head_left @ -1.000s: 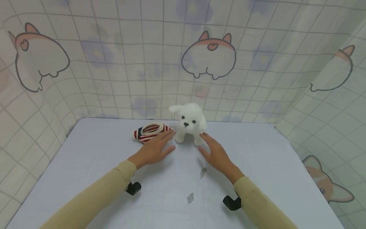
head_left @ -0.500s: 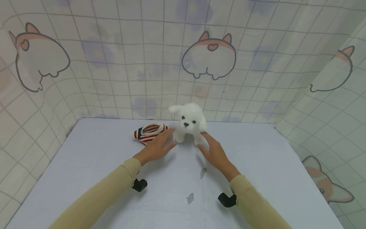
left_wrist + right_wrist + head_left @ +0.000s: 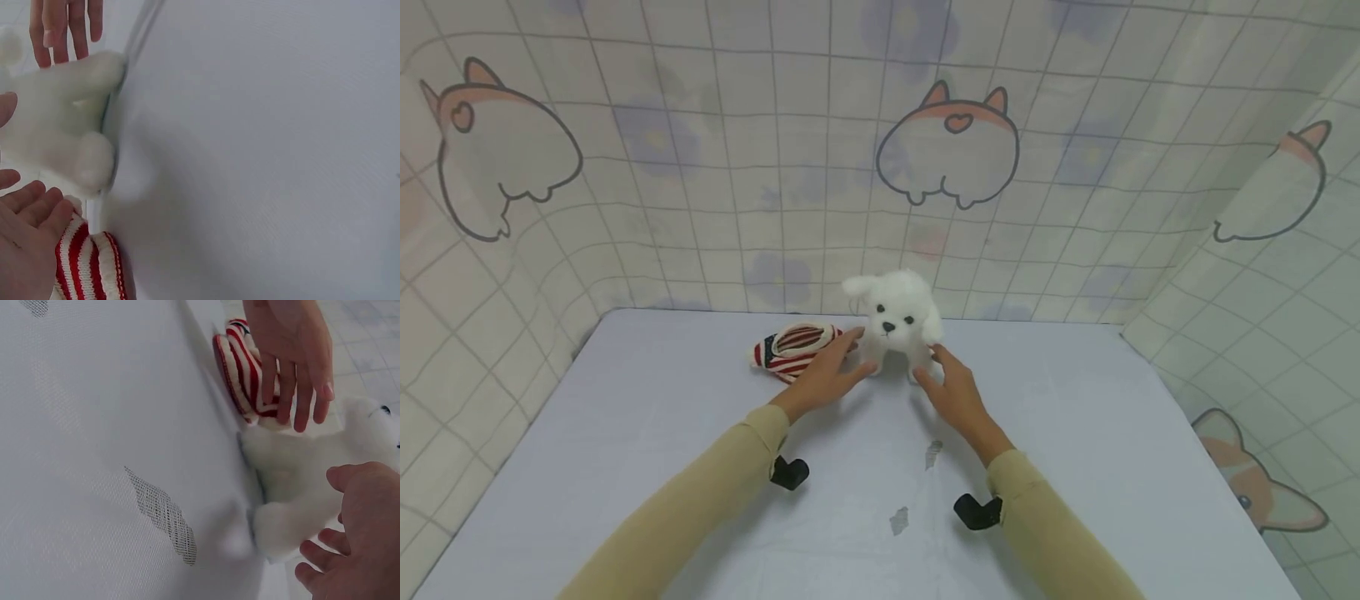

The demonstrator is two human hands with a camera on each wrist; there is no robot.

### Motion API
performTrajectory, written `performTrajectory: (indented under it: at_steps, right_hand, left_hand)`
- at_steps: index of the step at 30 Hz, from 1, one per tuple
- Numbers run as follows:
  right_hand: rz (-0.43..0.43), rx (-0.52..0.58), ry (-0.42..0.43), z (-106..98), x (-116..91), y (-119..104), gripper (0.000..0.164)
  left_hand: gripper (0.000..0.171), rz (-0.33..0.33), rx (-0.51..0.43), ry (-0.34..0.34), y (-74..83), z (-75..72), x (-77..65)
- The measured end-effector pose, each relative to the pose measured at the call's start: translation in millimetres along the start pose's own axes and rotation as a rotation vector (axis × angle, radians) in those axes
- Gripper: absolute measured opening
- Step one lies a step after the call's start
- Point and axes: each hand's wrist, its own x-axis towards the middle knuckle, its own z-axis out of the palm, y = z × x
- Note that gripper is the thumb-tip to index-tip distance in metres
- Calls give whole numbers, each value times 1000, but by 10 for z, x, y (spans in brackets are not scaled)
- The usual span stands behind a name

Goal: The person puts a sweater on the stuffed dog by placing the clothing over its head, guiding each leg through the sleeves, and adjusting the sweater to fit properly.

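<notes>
Two heart signs on the checked backdrop; no letters, numbers or brand names can be read.
On the backdrop [image 3: 737,167], one orange heart [image 3: 463,117], outlined in dark, stands on the rump of the left drawn animal [image 3: 523,158]; a second orange heart [image 3: 958,124], also dark-edged, stands on the rump of the middle drawn animal [image 3: 947,158], just below its two ears.

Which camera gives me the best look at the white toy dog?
The head view: it shows the toy dog from the front, whole face included. The left wrist view catches mainly its body and legs sideways, no face; the right wrist view adds part of the face.
</notes>
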Motion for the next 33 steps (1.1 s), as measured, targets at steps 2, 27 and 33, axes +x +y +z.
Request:
performTrajectory:
  at_steps: [2,27,33]
  right_hand:
    - [4,15,2,20,19,7,61]
    - [80,25,17,111,176,57,55]
    - [41,40,51,144,210,91,49]
  left_hand:
    - [78,-4,-9,5,3,15,29]
    - [59,17,-20,24,-81,123,333]
    - [56,26,-12,32,-91,170,351]
